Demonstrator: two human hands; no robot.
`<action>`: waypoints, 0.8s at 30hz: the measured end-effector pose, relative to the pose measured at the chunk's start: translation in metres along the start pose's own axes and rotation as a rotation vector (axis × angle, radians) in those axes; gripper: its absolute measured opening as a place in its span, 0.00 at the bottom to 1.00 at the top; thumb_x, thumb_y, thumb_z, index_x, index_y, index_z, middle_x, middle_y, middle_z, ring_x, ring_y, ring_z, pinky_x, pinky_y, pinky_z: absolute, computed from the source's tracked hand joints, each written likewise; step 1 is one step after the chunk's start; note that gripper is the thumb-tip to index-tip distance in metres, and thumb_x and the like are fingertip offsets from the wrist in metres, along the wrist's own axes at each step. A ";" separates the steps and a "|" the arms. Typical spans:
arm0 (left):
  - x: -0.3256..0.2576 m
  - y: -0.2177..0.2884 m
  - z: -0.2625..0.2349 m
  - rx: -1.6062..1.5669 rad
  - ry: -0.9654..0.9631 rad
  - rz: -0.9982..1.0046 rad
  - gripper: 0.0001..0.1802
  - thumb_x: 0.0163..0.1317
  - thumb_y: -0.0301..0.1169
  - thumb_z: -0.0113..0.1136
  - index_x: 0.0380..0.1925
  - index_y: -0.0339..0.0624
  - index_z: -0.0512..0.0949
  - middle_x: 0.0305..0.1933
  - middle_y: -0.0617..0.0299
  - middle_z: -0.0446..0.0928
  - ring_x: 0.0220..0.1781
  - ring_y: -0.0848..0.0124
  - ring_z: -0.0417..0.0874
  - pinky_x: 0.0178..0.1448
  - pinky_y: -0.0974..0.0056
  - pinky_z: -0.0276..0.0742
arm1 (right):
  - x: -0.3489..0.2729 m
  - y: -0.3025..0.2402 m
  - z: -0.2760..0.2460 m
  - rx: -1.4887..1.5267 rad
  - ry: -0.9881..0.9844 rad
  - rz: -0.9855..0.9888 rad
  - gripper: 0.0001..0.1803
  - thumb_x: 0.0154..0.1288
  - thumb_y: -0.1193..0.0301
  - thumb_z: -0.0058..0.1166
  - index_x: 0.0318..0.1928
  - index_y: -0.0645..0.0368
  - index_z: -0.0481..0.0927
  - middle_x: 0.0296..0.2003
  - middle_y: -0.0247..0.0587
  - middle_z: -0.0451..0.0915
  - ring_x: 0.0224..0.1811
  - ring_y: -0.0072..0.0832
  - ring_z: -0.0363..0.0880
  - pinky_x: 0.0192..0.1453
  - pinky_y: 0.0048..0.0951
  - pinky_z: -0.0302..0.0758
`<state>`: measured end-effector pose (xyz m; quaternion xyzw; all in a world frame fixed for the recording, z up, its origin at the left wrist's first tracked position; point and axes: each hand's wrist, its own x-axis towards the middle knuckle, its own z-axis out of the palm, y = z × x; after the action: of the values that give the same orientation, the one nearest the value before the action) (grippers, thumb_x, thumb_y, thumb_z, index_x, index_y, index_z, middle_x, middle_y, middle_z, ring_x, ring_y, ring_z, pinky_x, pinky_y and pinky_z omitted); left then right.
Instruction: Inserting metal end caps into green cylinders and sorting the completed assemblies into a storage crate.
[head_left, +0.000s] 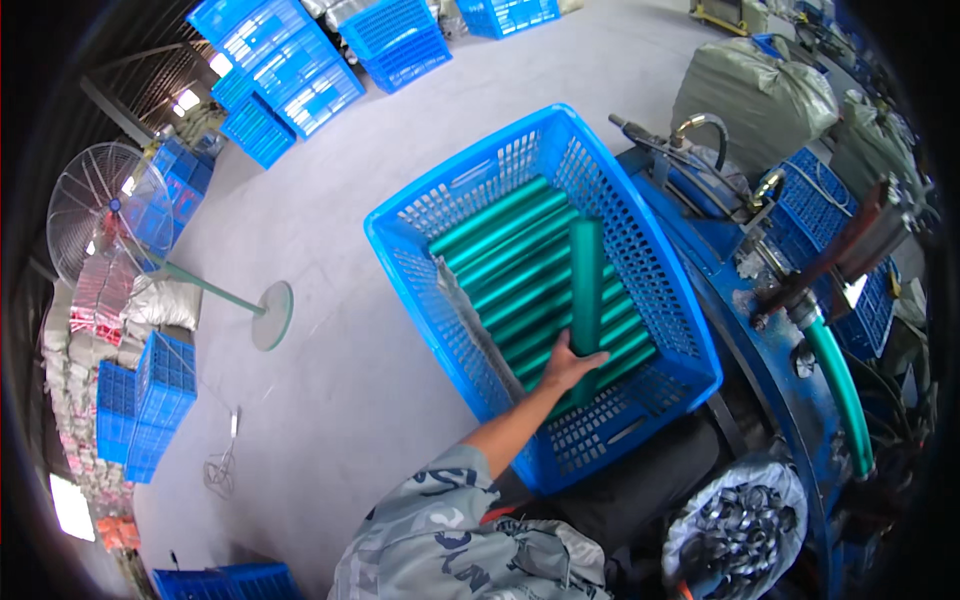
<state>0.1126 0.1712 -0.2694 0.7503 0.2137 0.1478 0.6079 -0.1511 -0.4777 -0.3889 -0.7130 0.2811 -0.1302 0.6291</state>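
Note:
My left hand (573,364) is closed around the lower part of a green tube (587,265). This tube stands out at an angle to the others, over a blue plastic basket (395,262). Inside the basket lie several green tubes (497,240) side by side, with a grey cloth-like strip (470,310) along their near left ends. The lower end of the held tube shows below my fingers, against the basket's near side. My right hand cannot be made out.
To the right stands a blue machine (735,335) with a green hose-like tube (838,390) hanging from its fitting. Near my lap is a bag of dark ring-shaped parts (745,525). Blue crates (290,65) are stacked at the back; a standing fan (112,205) is at left.

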 end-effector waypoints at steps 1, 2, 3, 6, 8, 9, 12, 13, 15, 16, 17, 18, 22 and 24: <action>-0.001 0.029 0.013 -0.067 0.063 0.040 0.44 0.54 0.40 0.86 0.69 0.36 0.77 0.55 0.50 0.88 0.57 0.62 0.88 0.66 0.53 0.85 | -0.003 0.001 -0.001 -0.081 0.001 -0.040 0.29 0.85 0.60 0.60 0.80 0.54 0.80 0.70 0.52 0.84 0.68 0.48 0.85 0.73 0.45 0.82; -0.010 0.056 0.025 -0.138 0.121 0.070 0.44 0.55 0.40 0.87 0.70 0.37 0.77 0.55 0.51 0.87 0.57 0.63 0.88 0.66 0.54 0.85 | -0.007 0.000 -0.012 -0.172 0.006 -0.080 0.30 0.84 0.59 0.62 0.80 0.54 0.81 0.70 0.52 0.85 0.68 0.48 0.86 0.73 0.44 0.82; -0.022 0.090 0.035 -0.142 0.116 0.077 0.44 0.55 0.40 0.87 0.70 0.37 0.77 0.55 0.51 0.87 0.57 0.63 0.88 0.66 0.54 0.85 | -0.012 -0.002 -0.028 -0.269 0.021 -0.116 0.30 0.83 0.58 0.63 0.79 0.54 0.81 0.69 0.52 0.86 0.67 0.48 0.86 0.72 0.44 0.83; -0.067 0.179 0.045 0.094 -0.261 0.258 0.41 0.56 0.41 0.83 0.67 0.37 0.79 0.55 0.50 0.88 0.58 0.60 0.89 0.66 0.52 0.85 | -0.017 -0.009 -0.051 -0.532 0.040 -0.236 0.31 0.82 0.56 0.68 0.78 0.54 0.83 0.67 0.51 0.88 0.67 0.48 0.87 0.70 0.42 0.83; -0.124 0.225 0.050 0.354 -0.490 0.559 0.37 0.54 0.39 0.78 0.65 0.43 0.80 0.56 0.47 0.90 0.58 0.47 0.92 0.61 0.46 0.88 | -0.019 -0.018 -0.067 -0.415 0.061 -0.062 0.36 0.79 0.50 0.71 0.79 0.53 0.82 0.71 0.47 0.87 0.68 0.48 0.87 0.71 0.46 0.82; -0.152 0.246 0.055 0.472 -0.619 0.607 0.35 0.53 0.38 0.77 0.63 0.46 0.80 0.54 0.49 0.89 0.58 0.45 0.91 0.57 0.43 0.88 | -0.013 -0.013 -0.080 -0.177 0.027 0.063 0.39 0.78 0.49 0.71 0.81 0.53 0.80 0.74 0.46 0.84 0.71 0.48 0.85 0.73 0.48 0.80; -0.222 0.242 0.089 0.443 -0.925 0.823 0.32 0.51 0.36 0.77 0.58 0.47 0.78 0.50 0.50 0.85 0.53 0.42 0.90 0.54 0.38 0.86 | 0.011 0.038 -0.133 0.864 -0.113 0.076 0.48 0.78 0.48 0.71 0.87 0.59 0.70 0.83 0.49 0.74 0.82 0.48 0.73 0.85 0.51 0.69; -0.245 0.245 0.087 0.509 -0.993 0.843 0.32 0.50 0.35 0.77 0.57 0.47 0.78 0.47 0.49 0.84 0.52 0.40 0.89 0.54 0.36 0.85 | 0.001 0.039 -0.136 0.809 -0.143 0.033 0.48 0.78 0.49 0.71 0.87 0.60 0.69 0.83 0.50 0.73 0.83 0.48 0.72 0.86 0.50 0.69; -0.275 0.240 0.080 0.599 -1.079 0.827 0.31 0.49 0.33 0.76 0.56 0.47 0.78 0.46 0.49 0.83 0.52 0.41 0.89 0.52 0.36 0.84 | -0.021 0.030 -0.131 0.690 -0.233 -0.056 0.48 0.77 0.50 0.71 0.87 0.61 0.69 0.83 0.50 0.73 0.84 0.48 0.71 0.86 0.50 0.67; -0.286 0.237 0.079 0.626 -1.115 0.841 0.31 0.49 0.33 0.75 0.56 0.47 0.78 0.46 0.49 0.83 0.51 0.41 0.90 0.51 0.36 0.83 | -0.033 0.022 -0.133 0.627 -0.264 -0.108 0.48 0.77 0.50 0.71 0.87 0.62 0.68 0.83 0.51 0.72 0.84 0.48 0.71 0.87 0.50 0.67; -0.295 0.241 0.076 0.644 -1.144 0.848 0.29 0.49 0.31 0.74 0.54 0.47 0.79 0.44 0.49 0.83 0.50 0.41 0.90 0.50 0.36 0.83 | -0.045 0.015 -0.135 0.562 -0.284 -0.163 0.48 0.77 0.51 0.70 0.87 0.63 0.68 0.84 0.51 0.72 0.84 0.47 0.70 0.87 0.49 0.66; -0.301 0.241 0.073 0.643 -1.145 0.855 0.29 0.49 0.31 0.74 0.54 0.47 0.79 0.44 0.49 0.83 0.50 0.41 0.90 0.50 0.36 0.83 | -0.055 0.006 -0.136 0.496 -0.302 -0.220 0.48 0.77 0.52 0.70 0.87 0.63 0.68 0.84 0.52 0.72 0.85 0.47 0.70 0.88 0.49 0.65; -0.320 0.241 0.060 0.659 -1.215 0.869 0.26 0.49 0.30 0.73 0.52 0.46 0.80 0.42 0.49 0.84 0.48 0.41 0.90 0.49 0.37 0.83 | -0.090 -0.091 -0.097 0.231 -0.378 -0.442 0.49 0.77 0.54 0.69 0.87 0.66 0.66 0.84 0.53 0.70 0.86 0.47 0.67 0.90 0.48 0.63; -0.325 0.236 0.059 0.713 -1.237 0.860 0.28 0.48 0.30 0.73 0.53 0.46 0.81 0.43 0.49 0.84 0.49 0.43 0.90 0.48 0.38 0.83 | -0.108 -0.164 -0.065 0.087 -0.404 -0.549 0.49 0.77 0.56 0.69 0.87 0.68 0.65 0.85 0.54 0.70 0.87 0.46 0.66 0.90 0.48 0.61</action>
<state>-0.1070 -0.0813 -0.0392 0.8597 -0.4301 -0.1481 0.2322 -0.2345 -0.4620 -0.2007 -0.7459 -0.0572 -0.1628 0.6433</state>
